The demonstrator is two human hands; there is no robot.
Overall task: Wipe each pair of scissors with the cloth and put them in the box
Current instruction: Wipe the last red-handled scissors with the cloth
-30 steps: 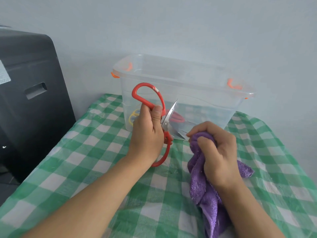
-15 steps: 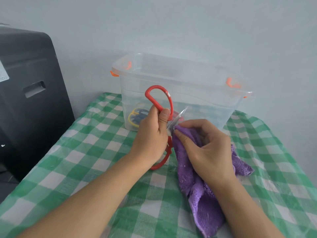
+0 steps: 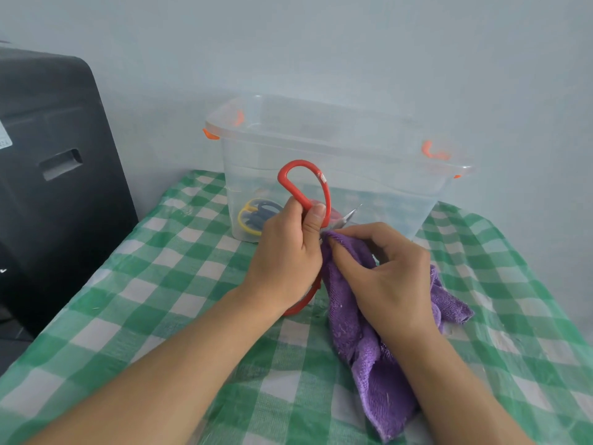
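Red-handled scissors [image 3: 305,187] were gripped in my left hand [image 3: 285,255], fingers curled round the handle shanks, thumb pressed on the near loop. One loop stood up above the hand, the other poked out below the wrist, near the worktop [image 3: 154,284]. Held upright like that, I judged, so the blades faced the cloth and stayed off the worktop. Blades pointed right of the left hand, toward my right hand [image 3: 385,274]; only a short bit of bare metal showed above the cloth.

Purple cloth [image 3: 369,348] was pinched in my right hand, thumb and forefinger closed on a fold right at the blade base, touching the left hand's thumb side. Rest of the cloth trailed down under the right wrist onto the worktop. Pinch looked set for a stroke along the blade, my guess. Couldn't tell if both blades were inside the fold.

Clear box [image 3: 337,149] sat just beyond both hands, open top, orange latches. Yellow-and-blue scissors [image 3: 256,213] already lay inside, beyond and slightly left of the left hand. Something red showed in the box behind the left hand's thumb, too hidden to name. So the red pair were mid-wipe, not boxed yet. Black bin-like unit [image 3: 48,171] stood well left of the left hand.
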